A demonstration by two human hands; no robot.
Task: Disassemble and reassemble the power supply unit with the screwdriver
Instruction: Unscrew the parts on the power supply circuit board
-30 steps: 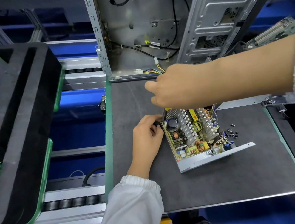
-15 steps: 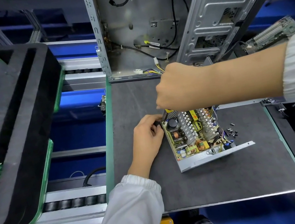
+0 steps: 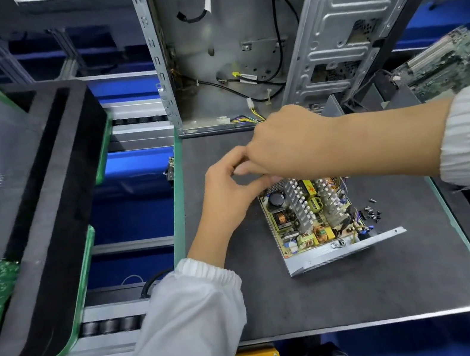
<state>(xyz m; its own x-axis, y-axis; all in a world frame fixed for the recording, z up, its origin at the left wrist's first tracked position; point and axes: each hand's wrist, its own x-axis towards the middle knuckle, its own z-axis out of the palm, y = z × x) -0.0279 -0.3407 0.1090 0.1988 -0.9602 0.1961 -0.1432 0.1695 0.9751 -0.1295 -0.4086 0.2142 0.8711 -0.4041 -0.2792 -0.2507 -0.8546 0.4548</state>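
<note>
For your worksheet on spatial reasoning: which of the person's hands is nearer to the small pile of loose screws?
Right. The right hand hovers above the power supply's far end, up-left of the loose screws; the left hand is further left, beyond the unit.

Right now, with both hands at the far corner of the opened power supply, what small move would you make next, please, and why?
Probably part the hands slightly to expose that corner: they meet over the power supply's far-left corner and hide whatever they work on. No screwdriver shows, and loose screws lie on the mat beside it.
</note>
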